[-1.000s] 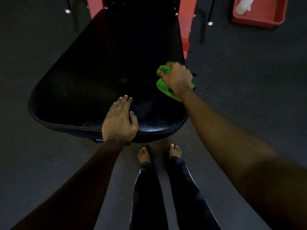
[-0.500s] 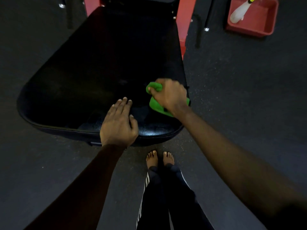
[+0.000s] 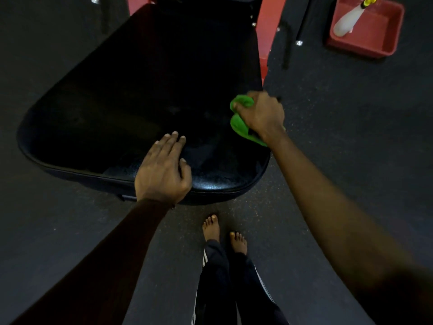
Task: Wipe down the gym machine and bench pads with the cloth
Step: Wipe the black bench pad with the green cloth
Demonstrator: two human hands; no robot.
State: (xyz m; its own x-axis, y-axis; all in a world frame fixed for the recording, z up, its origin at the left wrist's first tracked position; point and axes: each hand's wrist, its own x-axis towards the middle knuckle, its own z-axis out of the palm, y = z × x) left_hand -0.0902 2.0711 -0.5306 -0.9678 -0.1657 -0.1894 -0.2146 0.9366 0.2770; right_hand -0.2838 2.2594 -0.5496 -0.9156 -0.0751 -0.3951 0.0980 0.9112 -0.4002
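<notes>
Since half a second ago, your right hand (image 3: 260, 116) has carried the green cloth (image 3: 236, 125) away from you and outward across the black bench pad (image 3: 140, 90), from the near inner area to the pad's 3 o'clock edge. Your left hand (image 3: 161, 172) has barely shifted, and one bare foot now stands ahead of the other.

Your right hand is closed in a fist around the cloth. The bunched fabric bulges out on the thumb side and trails under the wrist toward 5 o'clock. The cloth lies on the pad at that right rim, and your knuckles reach past the edge.

Your left hand rests flat on the pad near its 6 o'clock edge, with the fingers straight and close together, pointing toward 12 o'clock. The thumb is spread toward 3 o'clock, and the heel of the hand sits over the rim. It holds nothing.

Past the pad, at 12 to 1 o'clock, a red frame (image 3: 264, 31) stands upright beside the narrow far end. At 2 o'clock in your view, well apart from the pad, a red tub (image 3: 379, 41) sits on the dark floor (image 3: 351, 113), and a white bottle (image 3: 346, 22) leans inside it. Your feet (image 3: 210, 228) stand on the floor at 6 o'clock, just short of the pad's near rim.
</notes>
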